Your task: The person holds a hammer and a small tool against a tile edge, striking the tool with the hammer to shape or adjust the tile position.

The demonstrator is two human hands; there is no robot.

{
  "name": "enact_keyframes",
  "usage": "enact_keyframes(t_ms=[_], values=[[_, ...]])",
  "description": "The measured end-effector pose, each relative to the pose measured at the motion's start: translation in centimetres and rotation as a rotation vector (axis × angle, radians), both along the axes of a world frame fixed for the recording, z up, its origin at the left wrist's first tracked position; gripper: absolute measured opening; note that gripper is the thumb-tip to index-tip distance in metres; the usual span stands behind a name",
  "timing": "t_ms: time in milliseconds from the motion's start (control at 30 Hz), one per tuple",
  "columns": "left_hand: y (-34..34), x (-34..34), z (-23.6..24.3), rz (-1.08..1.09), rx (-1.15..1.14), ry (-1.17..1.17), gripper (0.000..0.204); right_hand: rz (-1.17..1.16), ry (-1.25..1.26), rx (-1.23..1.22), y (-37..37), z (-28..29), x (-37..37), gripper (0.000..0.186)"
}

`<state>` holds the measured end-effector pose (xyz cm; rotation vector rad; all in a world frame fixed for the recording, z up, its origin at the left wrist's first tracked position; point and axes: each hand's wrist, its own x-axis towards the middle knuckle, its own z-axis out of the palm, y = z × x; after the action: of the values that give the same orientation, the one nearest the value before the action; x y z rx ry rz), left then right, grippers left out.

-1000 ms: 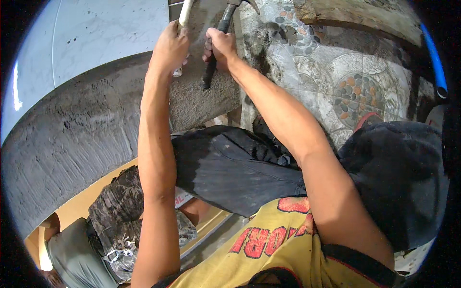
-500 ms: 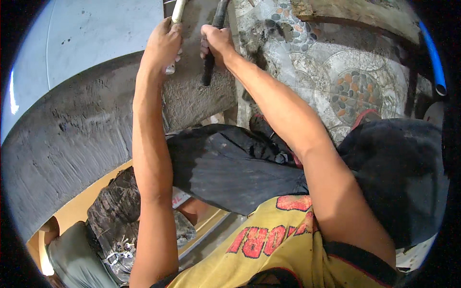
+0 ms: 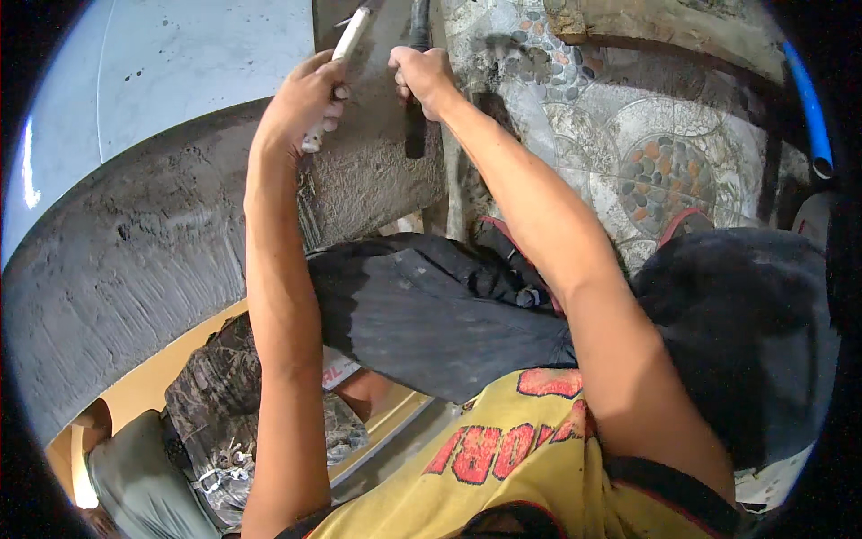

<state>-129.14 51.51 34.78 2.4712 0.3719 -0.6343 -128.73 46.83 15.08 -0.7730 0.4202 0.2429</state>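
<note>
My left hand (image 3: 305, 103) is closed around a slim white rod-like tool (image 3: 353, 34), tilted with its upper end to the right and a thin metal piece near that end. To its right, my right hand (image 3: 424, 79) grips the dark handle of a hammer (image 3: 419, 22); the hammer's head is out of view at the top edge. Both hands are over a rough grey cement surface (image 3: 373, 198), beside smooth pale blue-grey tiles (image 3: 180, 63). The two tools are apart.
A pebble-patterned floor (image 3: 664, 180) lies right, with a wooden plank (image 3: 664, 31) and blue pipe (image 3: 804, 99). A curved cement band (image 3: 117, 269) runs along the left. At lower left are a dark patterned bundle (image 3: 215, 386) and another person in grey-green clothing (image 3: 144, 467). My knees are below.
My left hand has shifted left and down with the white tool. My right hand has moved slightly right, and the hammer's head has slid out at the top edge.
</note>
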Motion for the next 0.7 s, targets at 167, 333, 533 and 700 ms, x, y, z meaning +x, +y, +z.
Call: enact_keyframes(t_ms=[167,333,533,700], values=[[1.2,0.9,-0.6,-0.142,0.193,-0.141,0.043,-0.032,0.003,0.292,-0.6,1.8,0.2,0.019],[1.0,1.0,-1.5,-0.213,0.320,-0.182,0.043,-0.073,-0.025,0.285,-0.5,1.5,0.2,0.021],[0.5,0.8,-1.5,-0.249,0.346,-0.177,0.043,-0.081,-0.008,0.278,-0.2,0.8,0.2,0.021],[0.7,1.1,-1.3,-0.255,0.342,-0.171,0.031,-0.058,0.015,0.276,0.3,0.9,-0.1,0.022]])
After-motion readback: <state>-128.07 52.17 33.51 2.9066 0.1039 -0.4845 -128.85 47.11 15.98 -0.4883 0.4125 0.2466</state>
